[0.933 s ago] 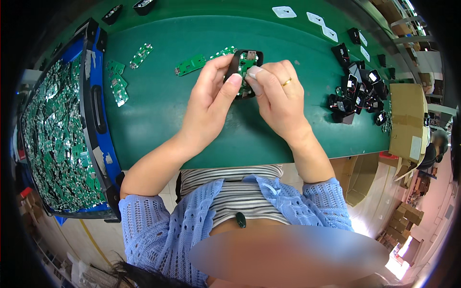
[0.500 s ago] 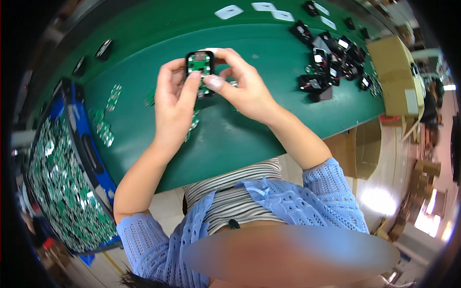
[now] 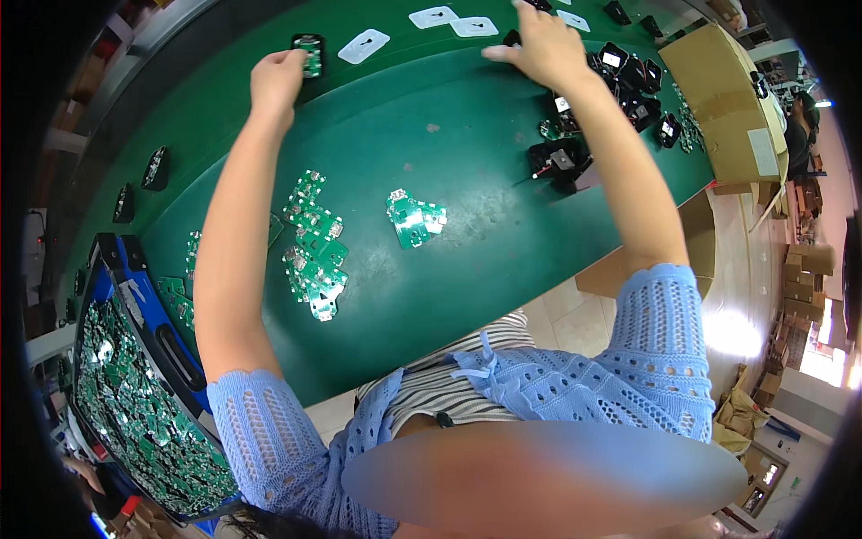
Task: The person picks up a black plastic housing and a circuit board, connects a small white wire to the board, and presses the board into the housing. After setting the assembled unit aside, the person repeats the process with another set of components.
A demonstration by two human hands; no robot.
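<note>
At the far left of the work surface, my left hand pinches a black plastic housing with a green circuit board inside. My right hand reaches to the far right with thumb and fingers spread, over the edge of a heap of black housings. A black piece lies by its fingertips; whether they touch it I cannot tell. Between my arms, loose green circuit boards lie in an overlapping row, and a smaller cluster of boards sits to their right.
White cards lie along the far green strip. A blue crate full of circuit boards stands at the left. A cardboard box is at the right end of the green table. Black housings rest at far left.
My hands have parted. The left carried the housing with its board away to the far left; the right let go and moved to the far right. The boards beneath are uncovered.
</note>
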